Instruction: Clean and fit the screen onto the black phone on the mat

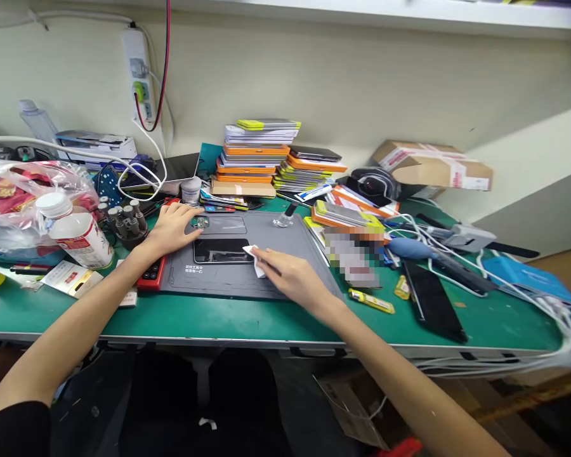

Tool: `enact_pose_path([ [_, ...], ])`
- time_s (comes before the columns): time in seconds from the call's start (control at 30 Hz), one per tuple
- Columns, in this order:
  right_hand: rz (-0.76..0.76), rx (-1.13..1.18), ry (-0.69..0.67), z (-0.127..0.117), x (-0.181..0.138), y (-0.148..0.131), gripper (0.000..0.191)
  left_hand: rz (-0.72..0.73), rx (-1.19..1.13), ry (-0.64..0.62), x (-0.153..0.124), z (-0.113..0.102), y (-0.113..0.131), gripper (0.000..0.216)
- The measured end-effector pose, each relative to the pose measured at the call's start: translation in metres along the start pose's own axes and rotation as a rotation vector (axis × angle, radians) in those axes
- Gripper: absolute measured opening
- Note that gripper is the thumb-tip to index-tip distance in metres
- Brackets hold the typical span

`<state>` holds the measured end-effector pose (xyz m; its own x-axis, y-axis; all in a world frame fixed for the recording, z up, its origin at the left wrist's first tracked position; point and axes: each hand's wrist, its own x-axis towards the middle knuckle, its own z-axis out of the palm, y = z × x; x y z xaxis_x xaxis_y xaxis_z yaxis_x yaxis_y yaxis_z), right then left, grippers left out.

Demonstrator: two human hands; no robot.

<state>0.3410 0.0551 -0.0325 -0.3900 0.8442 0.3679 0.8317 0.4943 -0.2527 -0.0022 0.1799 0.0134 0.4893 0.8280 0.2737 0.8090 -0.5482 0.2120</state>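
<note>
A smartphone (221,251) with a dark screen lies flat on a grey work mat (228,287). My right hand (285,273) is closed on a white wipe (257,265), which sits at the phone's right end. At the mat's upper left, my left hand (174,228) rests with its fingers spread, beside a small round part with green circuitry (200,223). Below that hand is a red device with black buttons (151,274). A small clear bottle with a black cap (285,217) stands on the mat's back right.
Stacked yellow and orange boxes (254,152) stand at the back. On the left are a white bottle (83,240), a holder of metal tools (126,222) and a plastic bag (14,190). To the right lie a black phone (433,301), a yellow tube (371,301) and tangled white cables (564,324).
</note>
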Motion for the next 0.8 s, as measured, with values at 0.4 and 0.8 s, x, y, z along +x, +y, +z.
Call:
enact_pose_path([
  [0.4, 0.208, -0.1, 0.154, 0.008, 0.081, 0.049, 0.046, -0.041, 0.029, -0.114, 0.005, 0.002, -0.01, 0.098],
  [0.8, 0.158, 0.146, 0.182, 0.016, 0.08, 0.027, 0.051, 0.137, 0.049, -0.183, 0.014, 0.003, -0.015, 0.083],
])
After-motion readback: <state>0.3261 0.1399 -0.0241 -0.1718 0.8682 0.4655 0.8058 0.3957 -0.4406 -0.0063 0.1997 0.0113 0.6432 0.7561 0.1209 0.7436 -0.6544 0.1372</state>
